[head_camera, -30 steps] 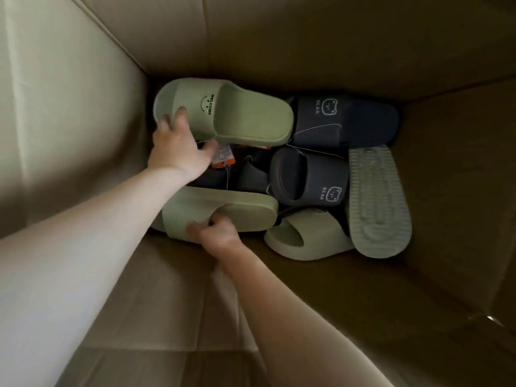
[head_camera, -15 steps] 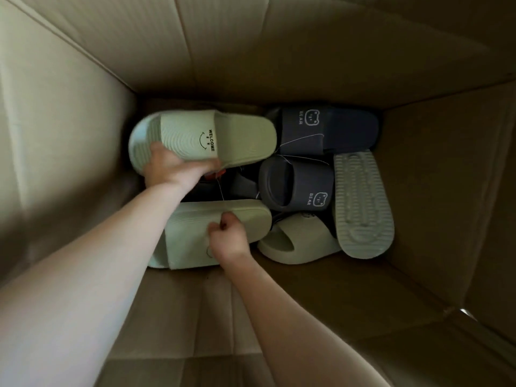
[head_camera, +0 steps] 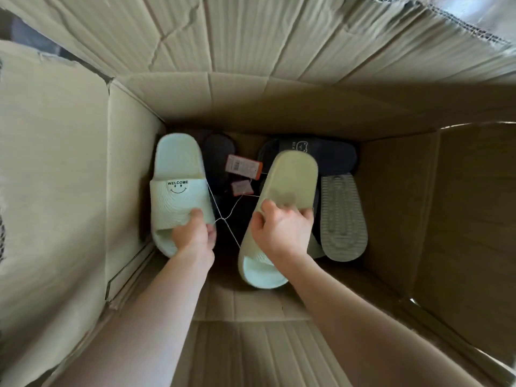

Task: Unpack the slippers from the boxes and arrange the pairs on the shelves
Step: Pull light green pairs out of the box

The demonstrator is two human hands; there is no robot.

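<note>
Head view, looking straight down into a big open cardboard box (head_camera: 279, 107) with its creased flaps folded out at the top and both bare forearms reaching in from the near edge. All the slippers are at the bottom of the box, towards its far wall.

The pale green slipper (head_camera: 176, 163) on the left lies close beside the left wall, toe towards the camera. Its strap has the word WELCOME and a smiley face. The second pale green slipper (head_camera: 290, 180) is tilted, with its heel pointing to the far right, and it overlaps the darker ones behind it.

A dark navy slipper (head_camera: 332, 156) with a small bear print lies across the far side. A grey-green slipper (head_camera: 342, 216) lies sole up just right of the tilted one. Another dark slipper (head_camera: 219, 152) sits between the two pale ones, partly in shadow.

The left hand (head_camera: 194, 236) grips the toe end of the WELCOME slipper, thumb on top of the strap and fingers curled round its edge. The right hand (head_camera: 282, 230) is clamped over the middle of the tilted slipper, fingers wrapped over its far edge and thumb on the near edge.

Two reddish tags (head_camera: 243, 166) hang between the pair. A thin white string (head_camera: 223, 217) runs from slipper to slipper and crosses between the hands.
</note>
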